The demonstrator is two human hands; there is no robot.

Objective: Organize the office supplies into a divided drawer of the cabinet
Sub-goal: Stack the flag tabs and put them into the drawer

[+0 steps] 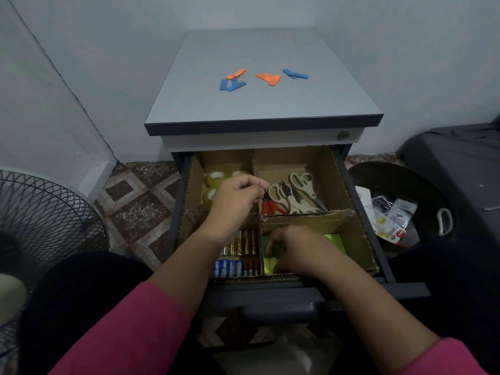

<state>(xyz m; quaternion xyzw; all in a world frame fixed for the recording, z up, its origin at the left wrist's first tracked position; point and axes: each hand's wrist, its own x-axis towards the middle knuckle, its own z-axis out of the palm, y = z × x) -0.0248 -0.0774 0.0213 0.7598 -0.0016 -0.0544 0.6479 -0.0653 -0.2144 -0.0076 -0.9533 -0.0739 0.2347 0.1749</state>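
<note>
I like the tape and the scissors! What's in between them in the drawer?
In the head view, a cardboard divider wall separates the tape rolls from the scissors.

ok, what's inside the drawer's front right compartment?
Green sticky note pads, partly visible. The right hand rests in the compartment and covers most of them, so the count and anything under the hand can't be seen.

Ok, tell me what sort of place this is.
Probably a home office corner or spare room, not a lab. A small filing cabinet stands against a plain wall on patterned floor tiles, with a fan beside it and a bin of wrappers.
</note>
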